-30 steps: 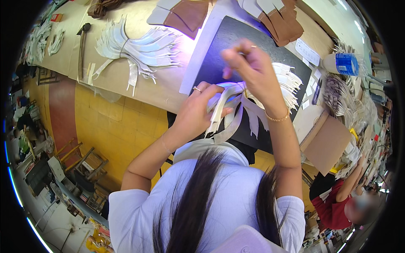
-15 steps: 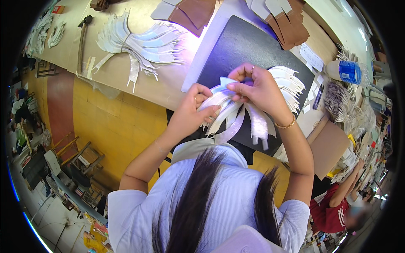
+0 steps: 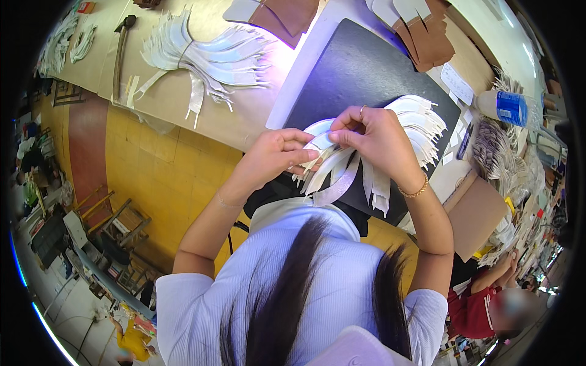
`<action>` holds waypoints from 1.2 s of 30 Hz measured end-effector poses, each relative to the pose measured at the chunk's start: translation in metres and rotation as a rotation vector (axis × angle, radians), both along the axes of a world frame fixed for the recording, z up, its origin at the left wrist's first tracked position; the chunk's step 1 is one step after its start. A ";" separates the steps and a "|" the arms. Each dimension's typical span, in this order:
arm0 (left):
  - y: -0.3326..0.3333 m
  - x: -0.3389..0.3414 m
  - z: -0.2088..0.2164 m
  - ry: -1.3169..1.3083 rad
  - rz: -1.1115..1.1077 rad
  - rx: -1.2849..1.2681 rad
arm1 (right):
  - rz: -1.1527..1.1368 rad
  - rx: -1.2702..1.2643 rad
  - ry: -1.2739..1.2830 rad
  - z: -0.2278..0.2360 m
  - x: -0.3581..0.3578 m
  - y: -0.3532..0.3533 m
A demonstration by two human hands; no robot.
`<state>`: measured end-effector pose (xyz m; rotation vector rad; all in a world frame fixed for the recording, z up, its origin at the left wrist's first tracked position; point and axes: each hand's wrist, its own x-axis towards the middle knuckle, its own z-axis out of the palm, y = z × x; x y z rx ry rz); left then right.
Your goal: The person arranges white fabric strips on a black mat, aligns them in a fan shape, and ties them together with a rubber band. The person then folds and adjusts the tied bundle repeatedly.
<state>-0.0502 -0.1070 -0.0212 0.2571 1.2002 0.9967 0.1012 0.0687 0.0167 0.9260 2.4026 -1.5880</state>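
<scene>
A fanned bundle of curved white strips (image 3: 412, 116) with split ends lies on a black mat (image 3: 345, 67) in front of me. My left hand (image 3: 284, 155) is closed on the left part of these strips, thumb on top and fingers partly beneath. My right hand (image 3: 369, 137) pinches the edge of a pale strip (image 3: 323, 141) between thumb and forefinger, close to the left hand's fingertips. Below the hands, a few strip ends (image 3: 377, 189) hang over the mat's near edge. The bundle's middle is hidden under the right hand.
Another tied bundle of white strips (image 3: 201, 55) lies on the table at left, beside a hammer (image 3: 122, 52). Brown and grey cut pieces (image 3: 421, 36) are at the back. A bottle with a blue label (image 3: 503, 107) stands at right, near a pen (image 3: 464, 139) and a brown board (image 3: 479, 216).
My right hand has brought the raised pale strip down flat onto the bundle near my left fingers. The left hand has shifted slightly. The view has moved a little.
</scene>
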 end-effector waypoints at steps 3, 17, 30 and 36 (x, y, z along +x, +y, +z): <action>0.000 -0.001 -0.004 -0.010 -0.010 0.011 | 0.026 0.067 0.018 -0.002 0.000 -0.001; 0.004 0.000 -0.005 0.000 0.002 -0.006 | 0.025 0.116 -0.008 -0.004 -0.003 -0.003; 0.008 0.006 -0.016 -0.001 0.100 -0.025 | -0.031 0.209 0.052 -0.002 0.012 -0.003; 0.009 0.006 -0.013 0.013 0.107 -0.041 | -0.087 0.245 0.033 -0.004 0.010 -0.008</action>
